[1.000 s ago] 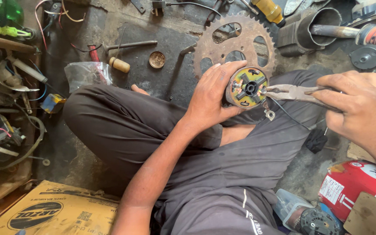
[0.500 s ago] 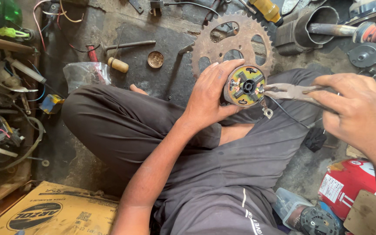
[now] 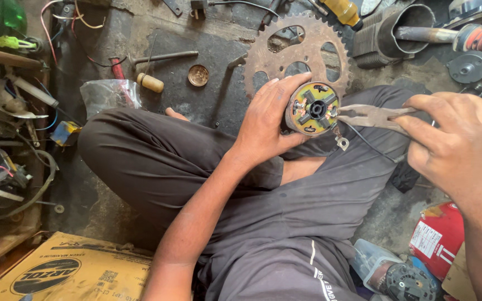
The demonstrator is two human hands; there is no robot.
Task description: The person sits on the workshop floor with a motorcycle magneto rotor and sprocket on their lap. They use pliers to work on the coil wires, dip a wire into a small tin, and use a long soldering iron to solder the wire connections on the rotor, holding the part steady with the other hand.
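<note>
Left hand: the left hand [image 3: 269, 120] has its fingers [image 3: 285, 89] wrapped round the rim of a round yellow-faced motor end plate with dark brush holders [image 3: 312, 108], pinching it face-up toward the camera.
Right hand: the right hand [image 3: 453, 139] has its fingers pressed together round the handles of the grey steel long-nose pliers [image 3: 372, 115].
Key relation: the pliers lie with their long axis running 3 to 9 o'clock; their tips meet the plate at its 3 o'clock edge, so the plate lies at 9 o'clock from the right hand.
Nearer hand: the left already holds the plate; the right reaches it only through the tool.
Loose lead: a thin dark wire with a ring terminal [image 3: 342, 143] hangs at the plate's 5 o'clock.
Room: crossed legs in dark grey trousers [image 3: 157, 161] lie below; a rusty toothed sprocket [image 3: 263, 61] lies on the floor at 12 o'clock, close behind the plate.
Edges: a red can [image 3: 439, 237] at 5 o'clock, a cardboard box [image 3: 73, 267] at 7 o'clock.
</note>
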